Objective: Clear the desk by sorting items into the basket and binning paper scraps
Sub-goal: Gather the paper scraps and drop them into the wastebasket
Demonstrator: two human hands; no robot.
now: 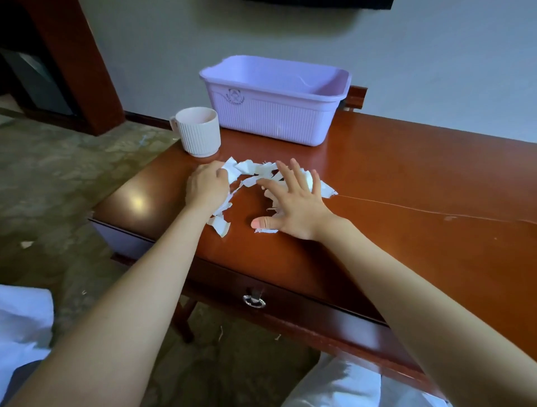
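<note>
A pale grey-white wall (421, 52) fills the background, with the lower edge of a dark object (319, 2) along the top of the view; at the left, a reddish-brown wooden post (75, 64) stands beside a dark recess (26, 78). A mottled olive-brown carpet (58, 180) covers the floor; white fabric (23, 319) lies bunched at the lower left, and a white-clad knee (348, 386) shows at the bottom.

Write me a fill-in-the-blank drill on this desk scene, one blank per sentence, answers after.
1. The mug stands to the ____ of the basket.
2. The right hand lies flat with its fingers ____.
3. The left hand curls round torn ____ scraps.
4. The drawer has a metal ____ as its pull.

Missing words: left; spread; paper; ring.
</note>
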